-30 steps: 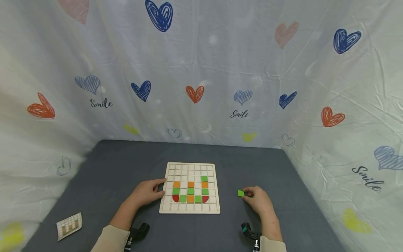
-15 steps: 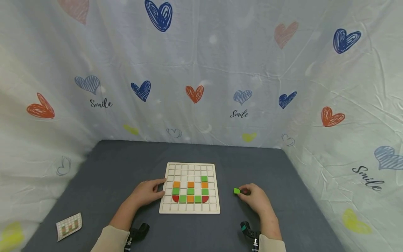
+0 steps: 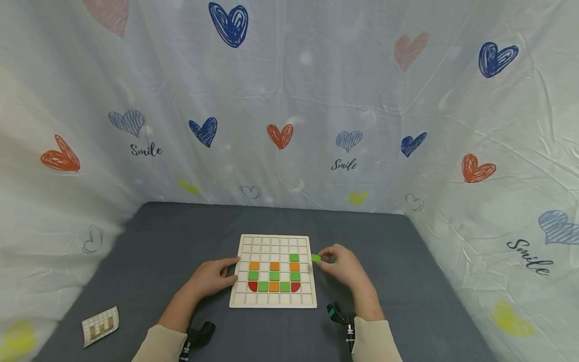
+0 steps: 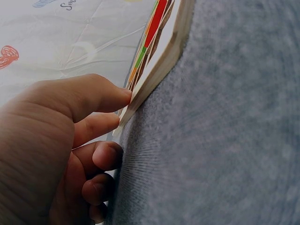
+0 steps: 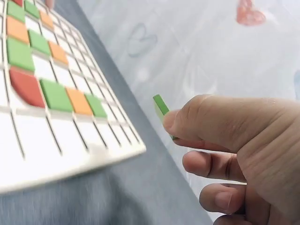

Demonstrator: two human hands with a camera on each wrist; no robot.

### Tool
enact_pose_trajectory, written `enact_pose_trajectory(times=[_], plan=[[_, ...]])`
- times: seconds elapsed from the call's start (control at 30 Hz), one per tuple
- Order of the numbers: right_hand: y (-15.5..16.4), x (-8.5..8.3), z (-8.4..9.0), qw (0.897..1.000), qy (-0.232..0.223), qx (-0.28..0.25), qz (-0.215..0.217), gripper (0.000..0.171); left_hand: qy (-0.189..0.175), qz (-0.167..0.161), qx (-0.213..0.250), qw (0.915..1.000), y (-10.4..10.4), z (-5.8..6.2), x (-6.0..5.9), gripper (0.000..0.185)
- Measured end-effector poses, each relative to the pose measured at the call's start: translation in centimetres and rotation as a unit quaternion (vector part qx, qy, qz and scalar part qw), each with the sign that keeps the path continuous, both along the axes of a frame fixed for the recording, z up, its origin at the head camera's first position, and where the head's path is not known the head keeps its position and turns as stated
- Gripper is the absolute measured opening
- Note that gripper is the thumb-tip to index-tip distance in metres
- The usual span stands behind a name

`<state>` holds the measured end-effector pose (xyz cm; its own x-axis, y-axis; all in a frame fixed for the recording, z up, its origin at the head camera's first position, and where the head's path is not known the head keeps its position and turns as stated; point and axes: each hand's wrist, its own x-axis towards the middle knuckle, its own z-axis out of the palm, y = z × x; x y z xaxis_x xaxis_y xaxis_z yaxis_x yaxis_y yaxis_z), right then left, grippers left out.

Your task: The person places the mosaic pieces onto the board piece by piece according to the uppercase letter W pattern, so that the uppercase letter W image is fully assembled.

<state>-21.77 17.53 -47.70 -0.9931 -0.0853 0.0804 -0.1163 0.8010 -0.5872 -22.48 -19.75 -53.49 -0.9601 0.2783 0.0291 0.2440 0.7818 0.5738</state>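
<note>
A cream gridded board lies flat, with green, orange and red tiles set in some of its squares. At its left edge is my left hand, thumb and index fingertips spread along the rim and touching it; the left wrist view shows them against the wooden side. Just off the board's right edge, my right hand pinches a green square tile between thumb and index finger. In the right wrist view the green tile is raised and seen nearly edge-on, its near end covered by the thumb.
A small printed card showing a coloured grid lies at the left front of the dark grey table. White curtains with hearts and "Smile" lettering enclose the back and sides. A dark wrist device sits by the right forearm.
My right hand has moved left and away from me with the green tile, from open table to the board's right edge. The left hand and the board have stayed put.
</note>
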Motion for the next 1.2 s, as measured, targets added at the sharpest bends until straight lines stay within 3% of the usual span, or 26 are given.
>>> enact_pose_trajectory(times=[0.4, 0.83, 1.2], plan=[[-5.0, -2.8, 0.9, 0.997, -0.021, -0.015, 0.078, 0.022, 0.0, -0.006, -0.006, 1.0, -0.2, 0.0, 0.0, 0.051], [-10.1, -4.1, 1.3, 0.991, -0.061, -0.019, 0.121, 0.021, -0.002, 0.004, -0.001, 1.0, -0.3, 0.0, 0.1, 0.051], [-14.0, -4.7, 0.0, 0.989, -0.063, 0.043, 0.128, 0.021, 0.0, -0.01, -0.002, 0.9999, -0.3, 0.2, 0.1, 0.051]])
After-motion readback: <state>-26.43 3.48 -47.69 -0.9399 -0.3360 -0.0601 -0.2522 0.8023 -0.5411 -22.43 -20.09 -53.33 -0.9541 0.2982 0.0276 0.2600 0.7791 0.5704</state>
